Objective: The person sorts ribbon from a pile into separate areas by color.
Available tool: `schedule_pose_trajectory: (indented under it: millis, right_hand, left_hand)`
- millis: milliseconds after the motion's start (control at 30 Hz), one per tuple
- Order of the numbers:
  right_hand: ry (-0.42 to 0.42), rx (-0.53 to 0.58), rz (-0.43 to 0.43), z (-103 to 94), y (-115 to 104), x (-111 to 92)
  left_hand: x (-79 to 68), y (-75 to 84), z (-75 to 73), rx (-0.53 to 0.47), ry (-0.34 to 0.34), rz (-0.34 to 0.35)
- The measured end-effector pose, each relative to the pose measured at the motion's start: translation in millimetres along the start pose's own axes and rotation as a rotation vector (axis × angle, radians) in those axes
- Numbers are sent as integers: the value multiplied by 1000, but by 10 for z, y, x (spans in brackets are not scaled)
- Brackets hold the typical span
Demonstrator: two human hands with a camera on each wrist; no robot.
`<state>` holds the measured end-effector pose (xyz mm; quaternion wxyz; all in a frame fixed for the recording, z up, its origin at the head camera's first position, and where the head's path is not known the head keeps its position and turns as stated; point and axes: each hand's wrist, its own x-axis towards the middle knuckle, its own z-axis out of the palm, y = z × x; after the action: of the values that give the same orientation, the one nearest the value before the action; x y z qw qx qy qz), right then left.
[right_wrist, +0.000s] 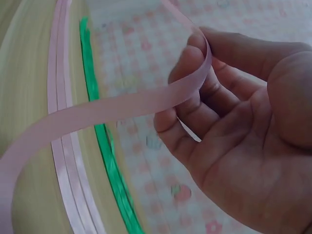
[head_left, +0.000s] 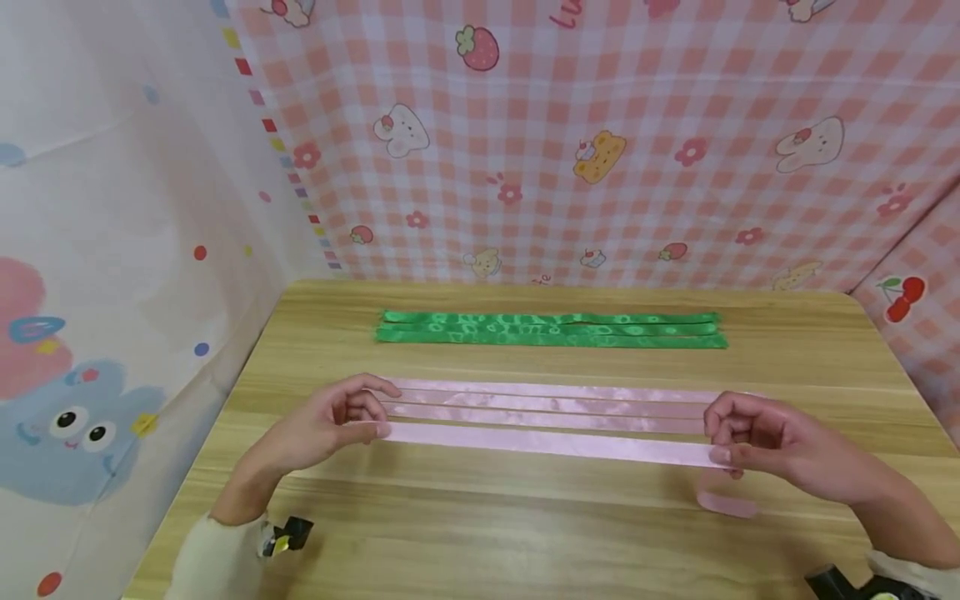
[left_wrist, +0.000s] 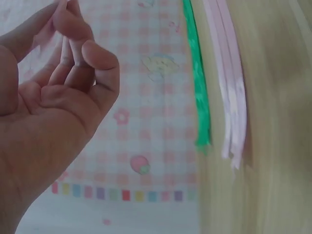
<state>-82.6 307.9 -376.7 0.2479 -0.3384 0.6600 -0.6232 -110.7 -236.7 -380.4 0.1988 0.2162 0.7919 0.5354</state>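
Note:
A pale pink ribbon (head_left: 547, 446) is stretched taut between both hands, in front of several matching pink strips (head_left: 525, 398) lying side by side on the table. My left hand (head_left: 322, 425) pinches one end between thumb and fingertip; in the left wrist view that hand (left_wrist: 63, 92) has its other fingers curled. My right hand (head_left: 787, 446) pinches the ribbon further along. In the right wrist view, the ribbon (right_wrist: 122, 107) passes between thumb and index finger and its loose tail curves down to the left. That tail (head_left: 727, 504) hangs below the right hand in the head view.
Behind the pink strips, green ribbon strips (head_left: 547, 329) lie in a neat row on the wooden table (head_left: 487, 533). A pink checked cloth (head_left: 540, 108) hangs at the table's back edge, and a white patterned cloth (head_left: 150, 208) hangs on the left.

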Motion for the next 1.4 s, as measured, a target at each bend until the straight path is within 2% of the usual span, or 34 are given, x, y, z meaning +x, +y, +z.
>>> schedule_pose_trajectory:
  millis: [100, 300, 467, 633, 767, 900, 1033, 1167, 1300, 1400]
  right_hand:
    - [-14, 7, 26, -112, 58, -87]
    - [-40, 37, 78, -340, 197, -287]
    - [35, -9, 167, -490, 285, -489]
    - [110, -72, 243, -592, 439, -672]
    - [221, -145, 275, -611, 616, -813]
    - [357, -179, 330, -594, 776, -896]
    - [494, -180, 428, -573, 876, -907]
    - [614, -226, 504, -539, 936, -877]
    - [673, -266, 489, -523, 971, -852]
    - [684, -266, 458, -521, 990, -850]
  left_hand:
    - [-19, -78, -74, -31, 61, -19]
    - [-85, -287, -237, -75, 131, -71]
    - [-179, -463, -340, -80, 176, -142]
    - [-239, -577, -344, -42, 245, -248]
    - [-228, -631, -290, -24, 313, -326]
    - [-190, -677, -236, 3, 346, -388]
    - [-166, -723, -194, 20, 379, -425]
    - [-147, -783, -156, 2, 414, -450]
    - [-121, -815, -145, -10, 456, -468]
    - [-105, -821, -148, -16, 474, -487]
